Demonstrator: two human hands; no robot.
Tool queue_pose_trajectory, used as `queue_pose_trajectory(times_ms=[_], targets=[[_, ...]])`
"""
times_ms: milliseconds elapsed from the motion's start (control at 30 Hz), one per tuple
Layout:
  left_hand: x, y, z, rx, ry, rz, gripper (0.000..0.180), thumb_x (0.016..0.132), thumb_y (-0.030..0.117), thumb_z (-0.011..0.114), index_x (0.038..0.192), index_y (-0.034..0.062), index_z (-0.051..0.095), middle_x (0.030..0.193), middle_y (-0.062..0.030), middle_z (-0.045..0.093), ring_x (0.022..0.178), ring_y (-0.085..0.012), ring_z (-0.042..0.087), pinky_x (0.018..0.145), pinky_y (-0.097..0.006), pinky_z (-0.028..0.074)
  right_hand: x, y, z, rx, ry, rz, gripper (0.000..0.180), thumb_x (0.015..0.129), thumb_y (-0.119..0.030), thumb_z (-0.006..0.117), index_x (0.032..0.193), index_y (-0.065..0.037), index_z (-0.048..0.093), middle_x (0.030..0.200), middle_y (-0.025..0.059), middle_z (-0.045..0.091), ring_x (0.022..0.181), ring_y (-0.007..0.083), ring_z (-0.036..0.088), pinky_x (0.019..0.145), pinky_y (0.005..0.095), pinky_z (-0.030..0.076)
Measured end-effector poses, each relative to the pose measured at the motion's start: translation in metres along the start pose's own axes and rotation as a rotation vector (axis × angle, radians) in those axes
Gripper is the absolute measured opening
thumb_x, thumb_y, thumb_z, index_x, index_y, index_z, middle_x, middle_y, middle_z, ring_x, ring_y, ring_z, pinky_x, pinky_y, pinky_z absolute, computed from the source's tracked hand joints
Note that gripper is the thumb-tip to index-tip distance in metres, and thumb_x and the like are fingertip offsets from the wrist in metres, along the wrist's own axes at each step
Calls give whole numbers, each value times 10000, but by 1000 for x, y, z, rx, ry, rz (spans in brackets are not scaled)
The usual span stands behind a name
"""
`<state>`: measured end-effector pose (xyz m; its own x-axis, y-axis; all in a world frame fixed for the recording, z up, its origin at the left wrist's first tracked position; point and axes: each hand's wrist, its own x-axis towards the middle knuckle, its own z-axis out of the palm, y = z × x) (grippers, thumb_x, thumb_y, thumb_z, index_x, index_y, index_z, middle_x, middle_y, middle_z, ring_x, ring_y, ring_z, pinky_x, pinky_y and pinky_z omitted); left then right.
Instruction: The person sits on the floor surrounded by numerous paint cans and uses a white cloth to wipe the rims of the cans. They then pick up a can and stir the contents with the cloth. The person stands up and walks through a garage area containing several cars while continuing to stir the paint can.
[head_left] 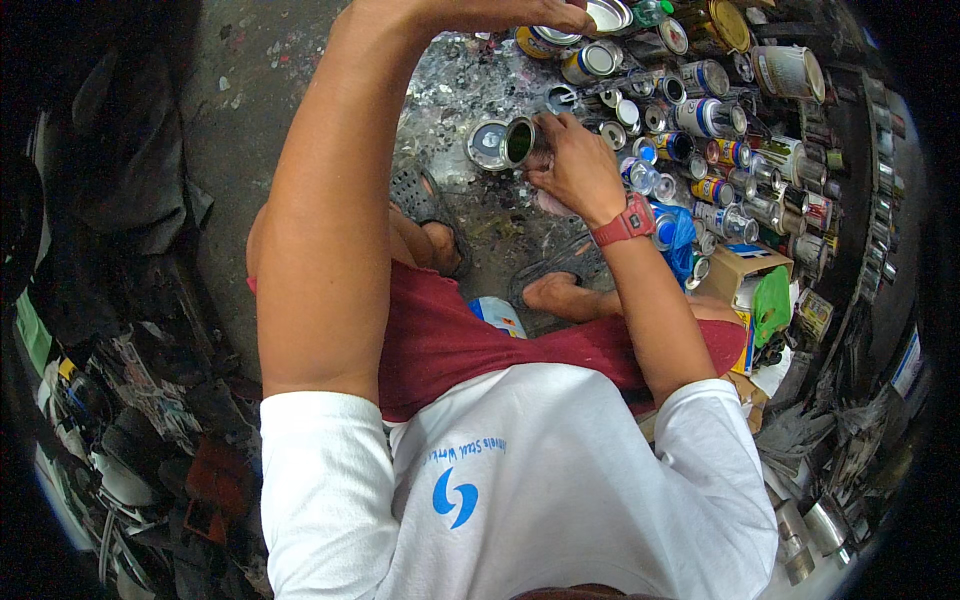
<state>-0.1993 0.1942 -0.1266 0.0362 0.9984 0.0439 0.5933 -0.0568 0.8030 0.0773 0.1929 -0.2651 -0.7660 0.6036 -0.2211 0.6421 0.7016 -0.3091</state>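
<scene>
My right hand (580,165), with a red watch (625,222) on its wrist, is closed around a small open paint can (519,142). The can is tilted, its mouth to the left, and looks dark green inside. Right beside its mouth, on the paint-spattered floor, stands a round grey-topped can (486,145). At the top edge my left arm stretches far forward. My left hand (520,12) is partly cut off there, its fingertips beside a shiny round can or lid (608,14). Whether those fingers grip it is not visible.
Many paint cans (705,118) crowd the floor on the right, with a blue plastic bag (680,245) and a cardboard box (745,265) nearer me. A blue-and-white container (497,316) sits between my legs. Dark cloth and scrap (140,430) lie piled at left.
</scene>
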Motion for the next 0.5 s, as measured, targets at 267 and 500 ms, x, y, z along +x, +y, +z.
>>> queue_pose_trajectory(times_ms=[267,500], targets=[[0,2,1,32,2,-20,382,794,355,908,970,21,849,955,-182,815,918,-273,774,884,-409,590,1,10,-2,8,-13,25,626,773,-243,872,1335,-60,667,1227,211,694,1016,474,734,884,567,602],[1,0,3,12,3,-19,385,796,354,905,980,21,849,992,-182,819,956,-277,776,908,-404,589,-1,13,-8,-2,-26,38,605,775,-236,869,1314,-47,671,1214,230,691,996,479,739,862,563,611]])
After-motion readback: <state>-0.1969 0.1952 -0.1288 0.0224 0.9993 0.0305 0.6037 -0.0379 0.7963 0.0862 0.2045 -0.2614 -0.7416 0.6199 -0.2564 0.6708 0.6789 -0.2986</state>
